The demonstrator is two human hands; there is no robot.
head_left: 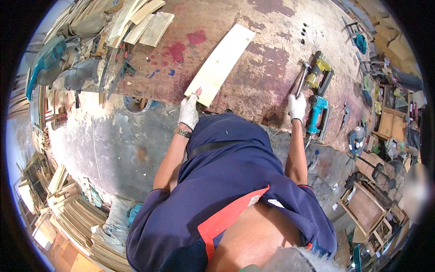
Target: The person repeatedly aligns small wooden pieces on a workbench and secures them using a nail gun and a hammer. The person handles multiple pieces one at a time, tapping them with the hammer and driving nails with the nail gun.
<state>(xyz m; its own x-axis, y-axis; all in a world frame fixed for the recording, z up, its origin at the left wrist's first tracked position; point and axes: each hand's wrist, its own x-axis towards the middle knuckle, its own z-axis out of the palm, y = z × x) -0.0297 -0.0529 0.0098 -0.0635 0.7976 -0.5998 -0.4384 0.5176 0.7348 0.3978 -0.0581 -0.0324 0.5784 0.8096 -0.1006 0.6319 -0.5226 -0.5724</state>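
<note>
A long, pale wooden board (222, 63) lies slanted across the worn workbench (253, 97). At its near end my left hand (189, 112), in a white glove with bare fingertips, is closed on the edge with the thumb on top. My right hand (297, 107), also gloved, is wrapped round the handle of a hammer (302, 77) with a metal shaft, its head pointing away from me. Just right of that hand lies a teal nail gun (316, 113). Beyond it rests a yellow nail gun (319, 70), close to the hammer's head.
Several pale boards (149, 27) are piled at the bench's far left. A teal power saw (47, 61) stands left of them. A dark power tool (356, 138) sits at the bench's right edge. Stacked wood strips (81, 217) lie behind me on the left, a fan (389, 179) on the right.
</note>
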